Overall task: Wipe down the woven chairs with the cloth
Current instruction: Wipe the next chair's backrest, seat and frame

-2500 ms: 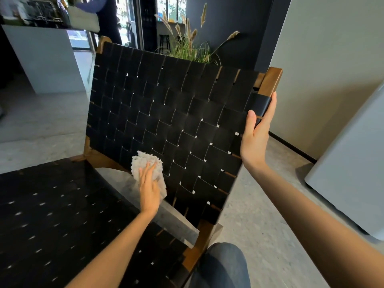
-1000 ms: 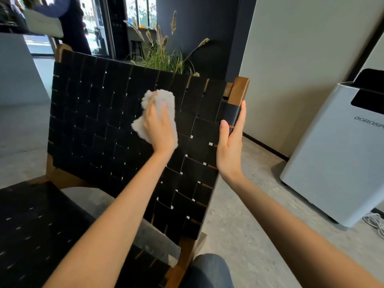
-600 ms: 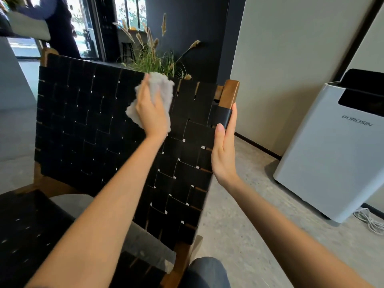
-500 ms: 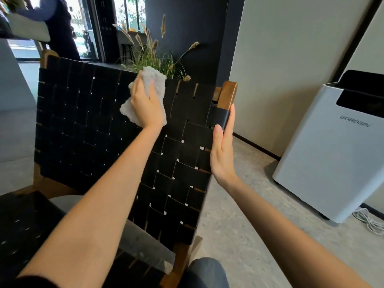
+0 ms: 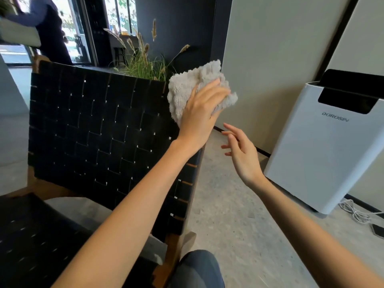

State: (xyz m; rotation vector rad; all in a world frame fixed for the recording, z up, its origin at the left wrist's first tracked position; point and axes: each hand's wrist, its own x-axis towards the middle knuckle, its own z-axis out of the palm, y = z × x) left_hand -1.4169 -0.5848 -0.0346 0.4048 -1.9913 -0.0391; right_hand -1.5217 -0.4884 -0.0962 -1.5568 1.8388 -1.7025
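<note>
A chair with a black woven backrest (image 5: 99,125) and a wooden frame stands in front of me; its black woven seat (image 5: 37,242) fills the lower left. My left hand (image 5: 200,115) presses a fluffy grey cloth (image 5: 193,88) over the backrest's top right corner, and the cloth hides that corner. To the right of the chair my right hand (image 5: 241,150) hovers in the air with its fingers spread, touching nothing.
A white floor appliance (image 5: 324,146) stands at the right with a coiled cable (image 5: 357,213) by its base. A grassy plant (image 5: 143,63) rises behind the backrest. A person (image 5: 49,30) stands at the far left. My knee (image 5: 197,269) is at the bottom.
My left hand has slid the cloth right along the backrest's top onto its right corner. My right hand has let go of that corner and drawn away to the right.
</note>
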